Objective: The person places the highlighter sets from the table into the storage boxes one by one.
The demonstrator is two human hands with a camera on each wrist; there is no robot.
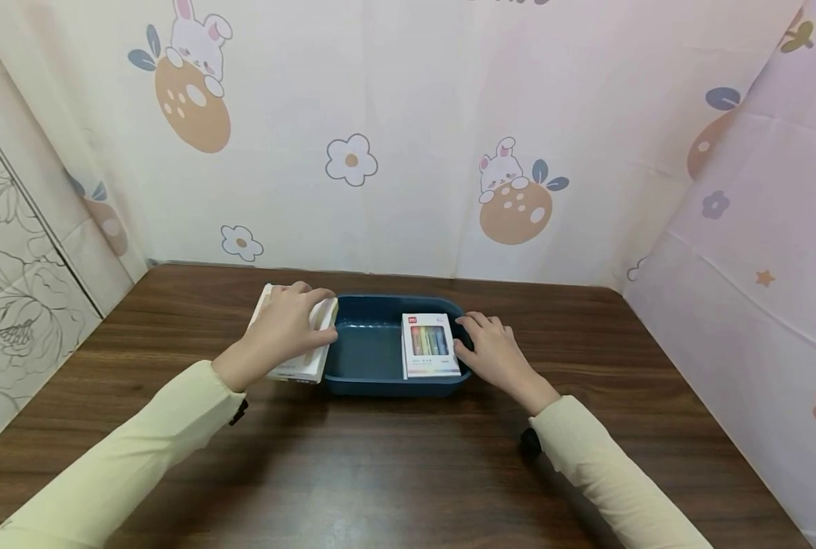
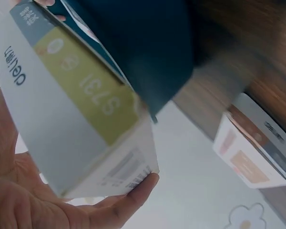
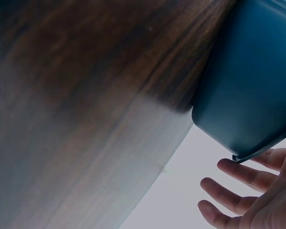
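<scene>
Panel with outlined flowers (image 1: pixel 17 293) stands at your far left, next to the patterned curtain (image 1: pixel 415 84) that runs behind the brown wooden table (image 1: pixel 394 465). Your left sleeve (image 1: pixel 140 435) enters from the lower left, with a dark wrist device (image 1: pixel 239 412) below the cuff. Your left hand (image 1: pixel 281 324) holds a white box (image 1: pixel 301 367), thumb toward its right side. The white box is tilted, its right edge at the left end of the blue tray (image 1: pixel 360 351); you cannot tell whether the two touch. In the left wrist view, the white box carries an olive band marked S731 and the name deli. The same view shows a second box (image 2: pixel 255 148), white with a brown and grey side, on the table and apart from the blue tray. Inside the right part of the blue tray, you see a box printed with coloured sticks (image 1: pixel 431 343), its printed face up. Your right hand (image 1: pixel 500 354) is at the tray's right end, fingers spread and relaxed, thumb and index finger at the rim. Your right sleeve (image 1: pixel 607 465) extends to the lower right, with a black wrist unit (image 1: pixel 530 441) beside its cuff.
</scene>
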